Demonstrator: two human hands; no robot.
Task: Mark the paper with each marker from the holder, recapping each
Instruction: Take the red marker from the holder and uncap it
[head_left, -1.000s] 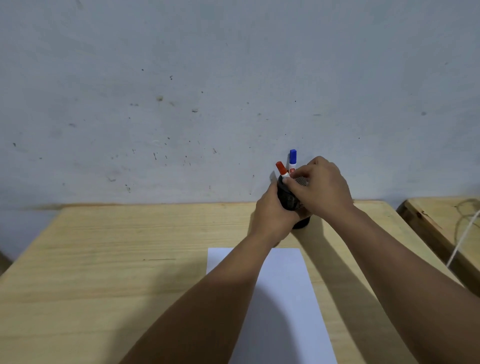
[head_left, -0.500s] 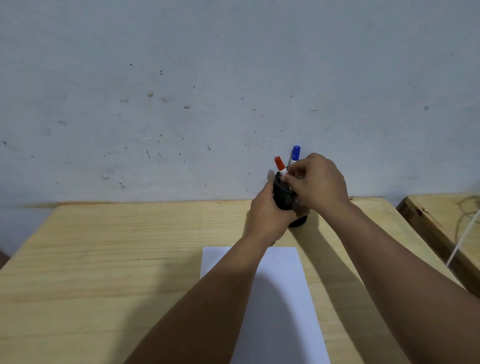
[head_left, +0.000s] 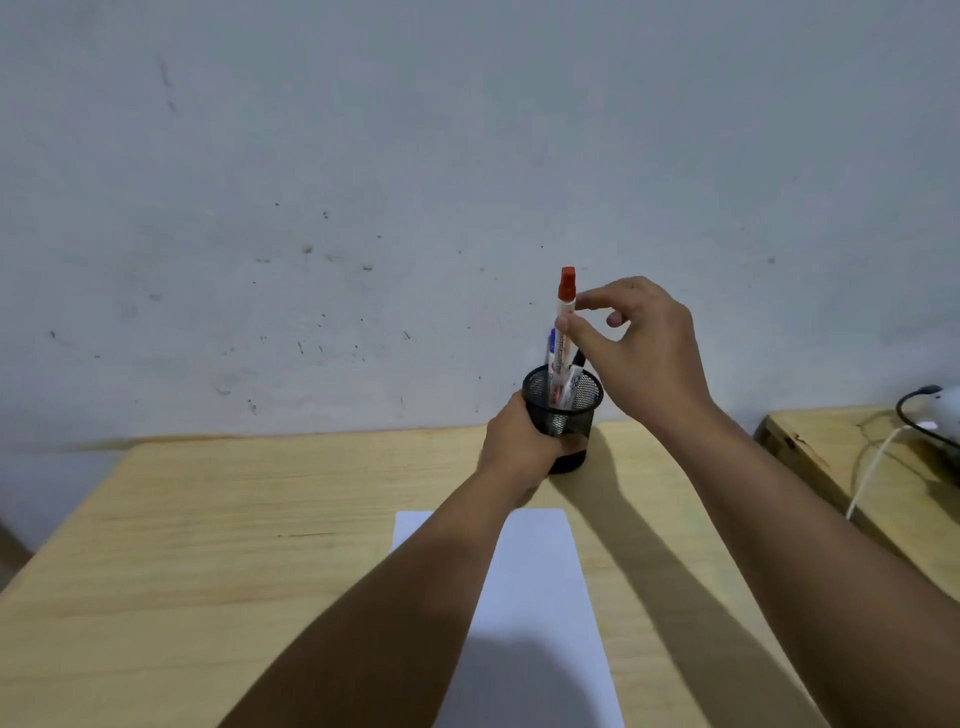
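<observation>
- The left hand (head_left: 519, 441) is wrapped around the near side of a black mesh holder (head_left: 563, 410), clamped on it; the holder stands on the far part of the wooden desk (head_left: 234, 545), close to the wall (head_left: 363, 156).
- The right hand (head_left: 644, 353) is above the holder and pinches a red-capped marker (head_left: 563, 322) between thumb and forefinger, just under the cap; its other fingers are curled loosely.
- The red-capped marker stands nearly upright, with its lower end inside the holder and the red cap (head_left: 567, 283) at the top, in place on the barrel.
- A blue marker (head_left: 551, 345) leans in the holder just left of the red one, mostly hidden behind it.
- A dark marker tip (head_left: 577, 359) shows at the holder's rim to the right, next to the right hand's palm; I cannot tell more about it.
- A white sheet of paper (head_left: 540, 597) lies flat on the desk nearer the person, apart from the holder, with the left forearm crossing its upper left corner; no marks can be seen on its visible part.
- A second wooden surface (head_left: 831, 457) sits at the right edge of the view, carrying a white cable (head_left: 872, 467) and a dark cable (head_left: 914, 415) beside a pale object cut off by the frame.
</observation>
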